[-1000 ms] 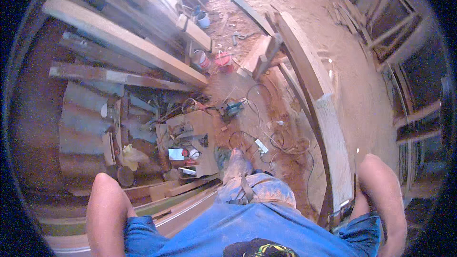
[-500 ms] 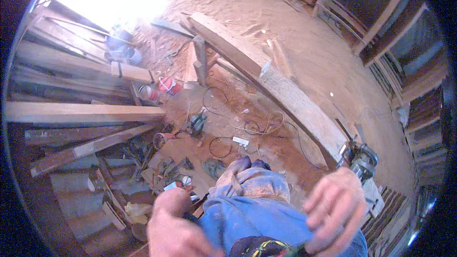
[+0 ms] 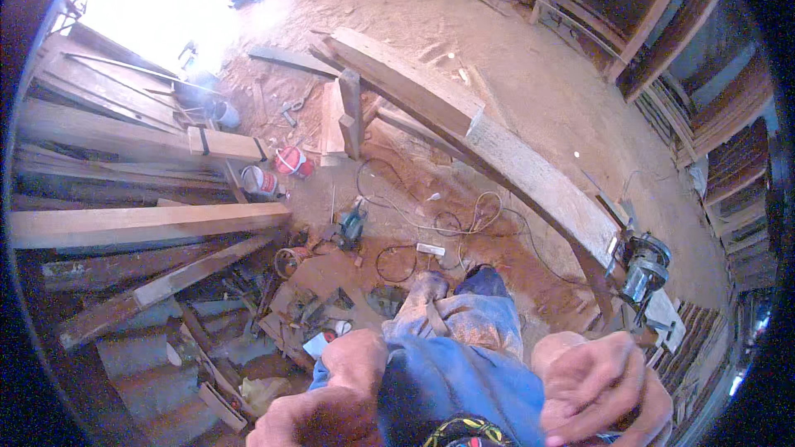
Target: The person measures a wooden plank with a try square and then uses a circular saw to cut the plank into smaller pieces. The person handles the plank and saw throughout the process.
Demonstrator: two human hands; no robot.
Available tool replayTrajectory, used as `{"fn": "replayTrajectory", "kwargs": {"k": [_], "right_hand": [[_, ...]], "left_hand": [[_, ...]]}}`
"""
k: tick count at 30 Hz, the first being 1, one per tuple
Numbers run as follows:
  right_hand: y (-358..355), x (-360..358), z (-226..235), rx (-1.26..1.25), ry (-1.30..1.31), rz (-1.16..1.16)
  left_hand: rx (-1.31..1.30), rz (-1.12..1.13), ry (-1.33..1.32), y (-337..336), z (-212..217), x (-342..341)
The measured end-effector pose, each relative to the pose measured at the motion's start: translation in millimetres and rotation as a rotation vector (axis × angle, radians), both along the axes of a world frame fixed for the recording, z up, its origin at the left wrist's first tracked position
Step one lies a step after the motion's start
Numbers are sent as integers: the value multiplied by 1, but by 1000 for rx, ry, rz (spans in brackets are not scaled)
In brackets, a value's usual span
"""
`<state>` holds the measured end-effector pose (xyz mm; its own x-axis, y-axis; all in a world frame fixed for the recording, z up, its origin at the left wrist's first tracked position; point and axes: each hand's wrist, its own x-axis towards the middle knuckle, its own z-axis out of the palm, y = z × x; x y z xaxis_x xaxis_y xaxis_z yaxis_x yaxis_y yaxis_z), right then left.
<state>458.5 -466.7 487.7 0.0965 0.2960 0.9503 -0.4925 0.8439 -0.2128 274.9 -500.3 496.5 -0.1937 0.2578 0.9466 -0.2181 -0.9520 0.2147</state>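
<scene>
Both my hands are raised in front of the blue shirt (image 3: 455, 372) at the lower edge. My left hand (image 3: 331, 389) is closed beside the shirt's left side; whatever its fingers hold is hidden. At the shirt's right side, my right hand (image 3: 600, 385) has its fingers curled in and pressed together, and I cannot make out anything in them. Between them, low down, shows a dark rounded thing with yellow and green cord-like lines (image 3: 468, 430). A handheld power tool with a round metal body (image 3: 642, 269) sits by the near end of a long timber beam (image 3: 538, 186), beyond my right hand.
Cables (image 3: 472, 219) and a white power strip (image 3: 430, 249) lie on the dusty floor. A green power tool (image 3: 351, 228), red-and-white buckets (image 3: 294, 161) and stacked timber (image 3: 149, 219) stand to the left. Boards lean on the right wall (image 3: 662, 41). Offcuts lie near my left hand.
My left hand has moved right and my right hand has curled in more tightly. The view has shifted slightly, and the dark patterned thing sits lower in it.
</scene>
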Motion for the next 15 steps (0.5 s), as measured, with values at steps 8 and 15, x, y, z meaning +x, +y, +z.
{"fn": "replayTrajectory", "kwargs": {"k": [8, 15], "right_hand": [[11, 59, -14, -23, -166, -548], [22, 268, -195, -1028, -796, -1397]], "left_hand": [[53, -278, 52, 90, -47, -18], [-1308, 280, 9, 272, -242, 7]]}}
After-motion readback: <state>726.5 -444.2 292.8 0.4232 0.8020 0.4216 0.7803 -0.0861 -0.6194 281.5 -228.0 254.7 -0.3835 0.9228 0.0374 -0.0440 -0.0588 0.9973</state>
